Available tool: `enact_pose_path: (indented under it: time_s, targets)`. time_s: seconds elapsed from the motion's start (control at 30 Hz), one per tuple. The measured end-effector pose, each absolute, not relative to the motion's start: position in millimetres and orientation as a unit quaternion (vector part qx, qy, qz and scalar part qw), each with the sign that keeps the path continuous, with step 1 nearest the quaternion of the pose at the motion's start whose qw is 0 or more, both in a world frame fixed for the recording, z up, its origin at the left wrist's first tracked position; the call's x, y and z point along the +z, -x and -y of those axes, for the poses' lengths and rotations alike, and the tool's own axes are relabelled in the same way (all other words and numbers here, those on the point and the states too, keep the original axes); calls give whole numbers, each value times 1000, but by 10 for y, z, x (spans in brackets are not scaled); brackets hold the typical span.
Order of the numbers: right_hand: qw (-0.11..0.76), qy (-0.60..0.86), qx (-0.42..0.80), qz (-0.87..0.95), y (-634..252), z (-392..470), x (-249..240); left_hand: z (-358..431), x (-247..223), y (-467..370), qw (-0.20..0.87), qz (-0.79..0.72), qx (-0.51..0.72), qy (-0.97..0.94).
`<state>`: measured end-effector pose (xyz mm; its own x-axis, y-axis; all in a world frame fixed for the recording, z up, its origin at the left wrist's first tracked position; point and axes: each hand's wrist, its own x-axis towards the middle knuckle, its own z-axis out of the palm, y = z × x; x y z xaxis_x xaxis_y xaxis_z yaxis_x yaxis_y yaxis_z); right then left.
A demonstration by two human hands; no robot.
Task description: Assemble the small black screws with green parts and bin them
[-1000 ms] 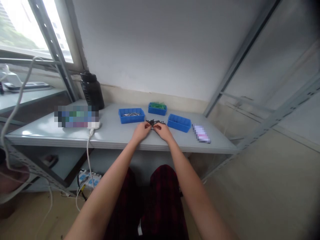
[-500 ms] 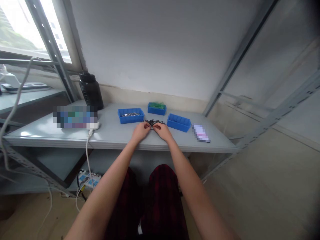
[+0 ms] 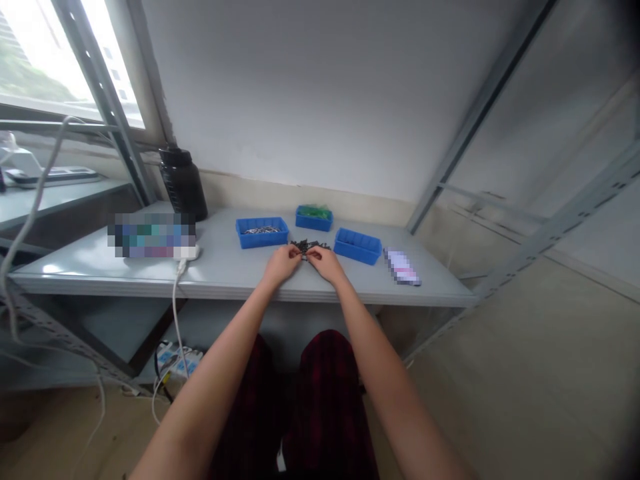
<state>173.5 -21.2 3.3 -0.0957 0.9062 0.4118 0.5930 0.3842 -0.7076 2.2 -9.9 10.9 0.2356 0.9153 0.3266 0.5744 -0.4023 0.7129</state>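
Observation:
My left hand (image 3: 283, 262) and my right hand (image 3: 325, 261) rest close together at the near side of a loose pile of small dark, screw-like pieces (image 3: 305, 245). The fingers of both hands are closed in a pinch, and whatever is between them is too small to name. Behind the left hand stands a blue bin (image 3: 263, 241) with thin silvery metal pieces (image 3: 263, 230) inside. Another blue bin (image 3: 357, 251) stands just right of my right hand. Beyond the pile, a third blue bin (image 3: 314, 223) holds green, film-like material (image 3: 315, 211).
A black bottle (image 3: 184, 187) stands at the back left of the grey table (image 3: 230, 273). Nearer lies a blurred-out object (image 3: 150, 235) with a white plug and cable (image 3: 175, 313). To the right lies a phone-like object (image 3: 401, 267). Metal uprights (image 3: 480, 120) frame the table.
The hands keep the same pinched pose beside the dark pile. Only a very slight shift of the camera view shows; the bins and other objects stay in place.

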Motion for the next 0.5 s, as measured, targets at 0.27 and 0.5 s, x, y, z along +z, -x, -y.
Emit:
enact_pose_path:
  time_s: [0.27, 0.5]
  targets:
    - [426, 522, 179, 717, -1744, 199, 22, 105, 113, -23, 233, -500, 364, -750]
    - [429, 520, 182, 716, -1749, 197, 13, 118, 132, -25, 228, -497, 365, -753]
